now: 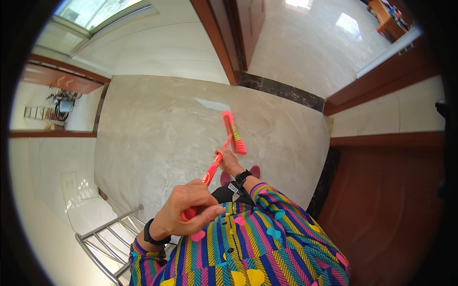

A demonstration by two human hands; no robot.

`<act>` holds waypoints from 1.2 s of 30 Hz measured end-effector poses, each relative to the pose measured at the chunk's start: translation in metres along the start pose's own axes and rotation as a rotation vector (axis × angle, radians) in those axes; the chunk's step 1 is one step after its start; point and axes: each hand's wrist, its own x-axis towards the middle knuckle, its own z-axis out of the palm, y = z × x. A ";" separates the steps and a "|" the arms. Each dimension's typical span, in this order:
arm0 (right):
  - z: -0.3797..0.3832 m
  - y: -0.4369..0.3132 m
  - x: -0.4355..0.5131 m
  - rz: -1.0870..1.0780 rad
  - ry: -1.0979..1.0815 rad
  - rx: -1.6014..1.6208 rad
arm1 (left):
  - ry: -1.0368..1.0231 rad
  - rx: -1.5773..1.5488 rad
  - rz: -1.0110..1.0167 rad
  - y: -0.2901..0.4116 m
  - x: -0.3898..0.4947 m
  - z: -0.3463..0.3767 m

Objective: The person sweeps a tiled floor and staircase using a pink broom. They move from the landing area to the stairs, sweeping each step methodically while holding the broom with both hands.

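Observation:
Both hands hold a broom with a red handle [212,171]. My left hand [189,205] is wrapped round the handle's top end, close to my body, with the thumb pointing right. Lower down the shaft, my right hand [227,161] grips it just above the head. The broom head [233,134], with pink and yellow-green bristles, lies over the tiled floor [161,128] in front of my dark red shoes [255,171]. Whether all its bristles touch the floor I cannot tell.
A metal rack [107,236] stands at the lower left. Ahead, a dark stone threshold [282,92] crosses a doorway with a brown frame. A brown door [383,207] is at the right. Through the left doorway are a bicycle [62,111] and a ladder [34,112]; wooden furniture [386,19] is at the upper right.

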 end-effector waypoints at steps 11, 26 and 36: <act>-0.127 0.028 -0.015 0.057 0.116 -0.432 | -0.057 -0.321 0.155 -0.055 0.019 -0.035; -0.175 0.105 0.128 0.053 -0.002 -0.641 | 0.156 -0.570 -0.080 -0.237 0.129 -0.039; 0.060 -0.091 0.171 -0.226 -0.454 -0.402 | 0.704 -0.143 -0.343 -0.109 -0.033 -0.152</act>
